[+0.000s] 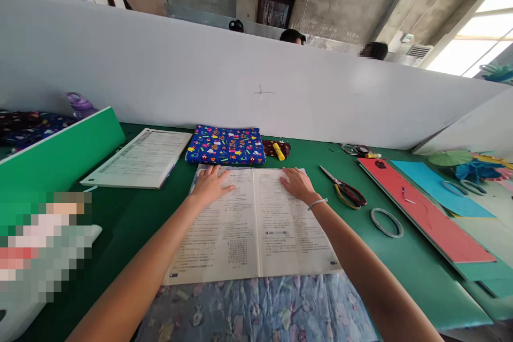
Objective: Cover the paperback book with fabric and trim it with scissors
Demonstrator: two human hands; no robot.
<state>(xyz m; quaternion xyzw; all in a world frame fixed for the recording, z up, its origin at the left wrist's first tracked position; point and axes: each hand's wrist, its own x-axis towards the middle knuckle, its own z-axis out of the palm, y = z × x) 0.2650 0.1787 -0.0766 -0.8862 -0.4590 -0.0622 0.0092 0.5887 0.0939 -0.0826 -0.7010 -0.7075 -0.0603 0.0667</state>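
An open booklet with printed pages lies flat before me, its fold running down the middle. My left hand rests on the upper left page with its fingers spread. On the upper right page lies my right hand, fingers also apart, a pale band around the wrist. Neither hand grips anything. Under the booklet's near edge shows a translucent patterned sheet. Just beyond the booklet sits a folded blue cloth with a colourful print.
Scissors and a tape roll lie right on the green table. Further right are red card and blue card. A glue stick, a paper stack and a green divider stand around; a white partition closes the back.
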